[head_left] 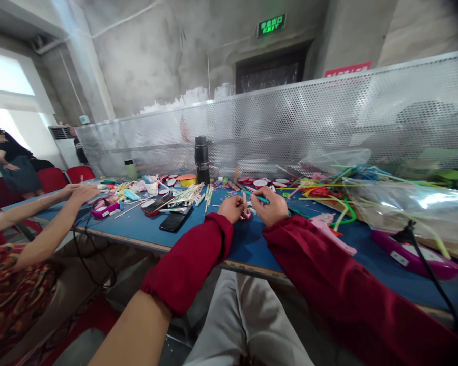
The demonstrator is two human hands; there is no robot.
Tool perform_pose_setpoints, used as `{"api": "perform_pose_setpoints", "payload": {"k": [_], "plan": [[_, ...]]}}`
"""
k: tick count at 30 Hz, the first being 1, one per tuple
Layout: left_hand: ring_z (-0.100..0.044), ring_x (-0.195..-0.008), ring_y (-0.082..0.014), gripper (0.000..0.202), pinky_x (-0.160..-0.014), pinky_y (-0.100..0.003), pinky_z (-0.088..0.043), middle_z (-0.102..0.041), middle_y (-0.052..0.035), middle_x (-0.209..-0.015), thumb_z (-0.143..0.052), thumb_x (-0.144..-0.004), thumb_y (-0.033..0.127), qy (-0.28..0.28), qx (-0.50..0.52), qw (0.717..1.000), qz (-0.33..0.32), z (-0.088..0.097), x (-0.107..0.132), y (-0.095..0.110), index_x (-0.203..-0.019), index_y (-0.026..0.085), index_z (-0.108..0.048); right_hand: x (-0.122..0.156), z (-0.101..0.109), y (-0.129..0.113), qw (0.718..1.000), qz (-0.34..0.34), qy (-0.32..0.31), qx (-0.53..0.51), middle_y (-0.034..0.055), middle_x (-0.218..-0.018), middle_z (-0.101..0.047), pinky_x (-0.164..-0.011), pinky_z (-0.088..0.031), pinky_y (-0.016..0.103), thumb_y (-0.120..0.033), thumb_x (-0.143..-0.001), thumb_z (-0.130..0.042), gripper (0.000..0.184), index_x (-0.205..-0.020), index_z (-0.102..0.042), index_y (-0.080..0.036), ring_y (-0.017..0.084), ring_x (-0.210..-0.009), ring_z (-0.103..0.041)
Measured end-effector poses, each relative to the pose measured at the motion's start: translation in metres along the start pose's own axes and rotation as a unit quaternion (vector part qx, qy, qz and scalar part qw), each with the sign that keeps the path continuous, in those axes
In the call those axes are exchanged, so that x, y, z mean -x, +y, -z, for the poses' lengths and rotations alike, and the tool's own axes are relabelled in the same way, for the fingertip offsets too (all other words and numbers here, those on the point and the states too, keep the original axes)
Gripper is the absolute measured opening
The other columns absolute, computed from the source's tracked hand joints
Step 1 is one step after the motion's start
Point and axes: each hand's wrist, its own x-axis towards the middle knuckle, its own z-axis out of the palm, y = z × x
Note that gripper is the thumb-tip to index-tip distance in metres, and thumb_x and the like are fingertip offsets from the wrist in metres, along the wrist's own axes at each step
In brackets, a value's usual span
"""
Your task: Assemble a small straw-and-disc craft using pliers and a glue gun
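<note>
Over the blue table (209,236), my left hand (231,208) is closed, its fingers pinching a flat wooden stick (244,199) held roughly upright. My right hand (275,206) faces it from the right, closed around a teal pen-shaped tool (263,200) whose tip points toward the stick. Something small and whitish-red (246,215) shows just under my left fingertips; its kind I cannot make out. Both forearms wear dark red sleeve covers.
Left of my hands lie a black phone (173,219) and a heap of paper sticks (187,197). A black thermos (202,160) stands behind. At right are a purple device (416,254) with a cable and a plastic bag (400,203). A co-worker's hands (83,193) work at left.
</note>
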Motion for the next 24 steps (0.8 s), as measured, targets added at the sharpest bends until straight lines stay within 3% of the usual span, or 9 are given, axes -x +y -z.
{"api": "perform_pose_setpoints", "payload": {"k": [18,24], "plan": [[-0.067,-0.056,-0.0129,0.012,-0.059,-0.024,-0.055,-0.067,0.0000,-0.067,-0.054,-0.092,0.018,0.007,-0.010,1.000,0.000,-0.0004,0.0010,0.0020,-0.081,0.017,-0.053,0.0000,-0.0029,0.0062,1.000,0.004,-0.005,0.006,0.0029,-0.072,-0.070,-0.062,-0.040,0.029,-0.036,-0.084,-0.059,0.014,-0.080,-0.063,-0.023,0.019,-0.067,-0.063],[-0.067,-0.055,-0.0132,0.013,-0.051,-0.021,-0.050,-0.065,0.0000,-0.065,-0.056,-0.092,0.021,0.008,-0.001,1.000,-0.008,0.0001,-0.0012,-0.0010,-0.080,0.017,-0.052,0.0001,-0.0023,0.0058,1.000,0.003,0.002,0.011,0.0029,-0.071,-0.069,-0.061,-0.039,0.029,-0.036,-0.085,-0.058,0.016,-0.080,-0.063,-0.022,0.018,-0.065,-0.062]]}}
